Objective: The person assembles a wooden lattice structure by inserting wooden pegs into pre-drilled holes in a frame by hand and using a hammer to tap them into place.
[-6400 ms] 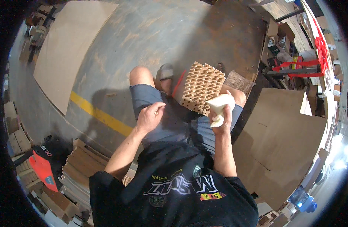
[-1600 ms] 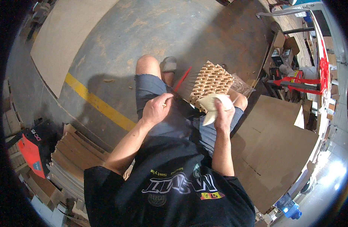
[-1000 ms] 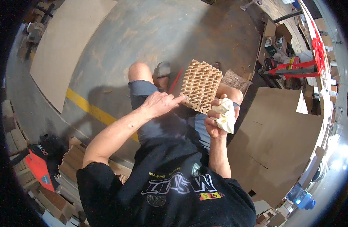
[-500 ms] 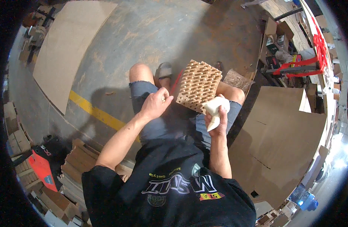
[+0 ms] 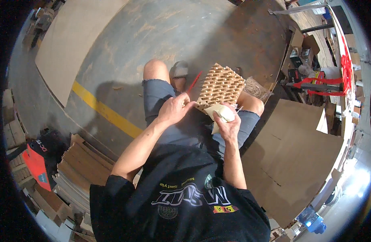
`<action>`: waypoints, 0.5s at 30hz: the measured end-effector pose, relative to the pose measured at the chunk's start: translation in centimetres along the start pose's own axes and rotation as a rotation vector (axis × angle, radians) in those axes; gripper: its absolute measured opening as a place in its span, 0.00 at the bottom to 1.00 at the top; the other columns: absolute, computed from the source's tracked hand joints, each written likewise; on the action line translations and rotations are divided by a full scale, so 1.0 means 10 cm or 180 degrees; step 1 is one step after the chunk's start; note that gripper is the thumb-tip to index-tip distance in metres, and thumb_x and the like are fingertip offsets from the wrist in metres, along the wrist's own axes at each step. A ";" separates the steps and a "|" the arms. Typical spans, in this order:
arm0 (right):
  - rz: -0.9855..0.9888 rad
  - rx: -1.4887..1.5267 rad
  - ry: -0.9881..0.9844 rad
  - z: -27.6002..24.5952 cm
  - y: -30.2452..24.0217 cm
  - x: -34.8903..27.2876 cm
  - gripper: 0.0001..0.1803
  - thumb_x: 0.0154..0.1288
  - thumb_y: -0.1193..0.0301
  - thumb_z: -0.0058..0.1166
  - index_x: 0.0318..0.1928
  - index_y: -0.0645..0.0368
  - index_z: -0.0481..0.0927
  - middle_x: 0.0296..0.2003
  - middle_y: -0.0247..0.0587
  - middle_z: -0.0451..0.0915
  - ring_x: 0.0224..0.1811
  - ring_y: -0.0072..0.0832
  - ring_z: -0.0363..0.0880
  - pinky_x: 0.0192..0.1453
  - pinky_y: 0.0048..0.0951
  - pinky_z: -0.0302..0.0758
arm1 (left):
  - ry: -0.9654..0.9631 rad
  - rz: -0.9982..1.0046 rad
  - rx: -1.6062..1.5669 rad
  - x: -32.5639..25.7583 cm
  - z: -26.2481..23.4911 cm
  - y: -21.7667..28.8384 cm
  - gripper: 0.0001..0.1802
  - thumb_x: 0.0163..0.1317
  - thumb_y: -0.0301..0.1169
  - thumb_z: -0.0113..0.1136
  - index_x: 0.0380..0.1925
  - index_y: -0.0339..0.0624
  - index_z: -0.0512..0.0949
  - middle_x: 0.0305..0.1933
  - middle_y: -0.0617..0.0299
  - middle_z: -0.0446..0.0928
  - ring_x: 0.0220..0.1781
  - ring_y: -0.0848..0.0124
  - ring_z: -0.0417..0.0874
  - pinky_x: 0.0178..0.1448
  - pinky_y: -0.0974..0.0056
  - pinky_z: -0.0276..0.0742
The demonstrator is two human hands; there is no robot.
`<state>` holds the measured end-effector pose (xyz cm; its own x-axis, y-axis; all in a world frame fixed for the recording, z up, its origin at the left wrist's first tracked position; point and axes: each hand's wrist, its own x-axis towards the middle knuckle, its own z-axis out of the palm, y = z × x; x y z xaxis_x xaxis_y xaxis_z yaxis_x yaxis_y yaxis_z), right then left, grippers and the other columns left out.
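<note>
Grey floor all round, w/ a big brown sheet on my right & a paler sheet far left. Yellow stripe cuts across the floor, left of my left knee.

Peg block sits far side of my hands, btwn the knees but closer to the right knee: tan, short round pegs standing in rows, open holes along the near edge. Slightly longer one way; long axis runs near-left to far-right. What holds it up is hidden.

Clear bag of thin sticks lies just right of the block, nr the knee.

Right hand has its fingers wrapped round a soft cream squeeze bag, right at the block's near edge; bag overlaps that edge in view, contact unclear.

Left hand is at the near-left corner, thumb reaching right toward the holes, other fingers curled. Block lies right & a bit far of that thumb; touching or just short, can't tell. Sth small & pale shows in the curl, too tiny to ID, so can't say if I'm pinching it.
</note>
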<state>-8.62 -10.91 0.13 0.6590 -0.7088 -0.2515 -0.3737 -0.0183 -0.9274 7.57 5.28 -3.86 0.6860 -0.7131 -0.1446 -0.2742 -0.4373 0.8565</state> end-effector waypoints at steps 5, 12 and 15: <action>-0.0095 -0.0205 -0.0070 0.02 0.04 0.00 0.26 0.55 0.76 0.72 0.55 0.63 0.80 0.46 0.37 0.83 0.49 0.24 0.81 0.56 0.26 0.77 | -0.0114 -0.0112 0.0044 0.03 -0.01 0.03 0.18 0.66 0.43 0.66 0.34 0.40 0.75 0.22 0.49 0.77 0.25 0.51 0.83 0.28 0.54 0.73; -0.0160 -0.0617 -0.0094 0.08 -0.05 0.00 0.24 0.54 0.75 0.73 0.52 0.62 0.81 0.44 0.37 0.84 0.47 0.25 0.82 0.54 0.27 0.79 | -0.0048 0.0025 -0.0091 0.02 -0.01 -0.03 0.20 0.65 0.47 0.66 0.33 0.40 0.75 0.22 0.50 0.77 0.25 0.51 0.82 0.27 0.54 0.72; -0.0330 -0.0765 -0.0107 0.10 -0.03 -0.01 0.23 0.53 0.75 0.74 0.51 0.61 0.82 0.43 0.38 0.85 0.46 0.26 0.83 0.54 0.28 0.79 | -0.0077 -0.0024 -0.0045 0.02 -0.02 -0.01 0.22 0.64 0.50 0.66 0.33 0.41 0.75 0.21 0.50 0.77 0.24 0.52 0.82 0.27 0.55 0.72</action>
<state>-7.91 -10.17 0.20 0.7217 -0.6707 -0.1712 -0.4446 -0.2596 -0.8573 7.87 5.36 -3.88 0.6715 -0.7229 -0.1628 -0.2593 -0.4351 0.8622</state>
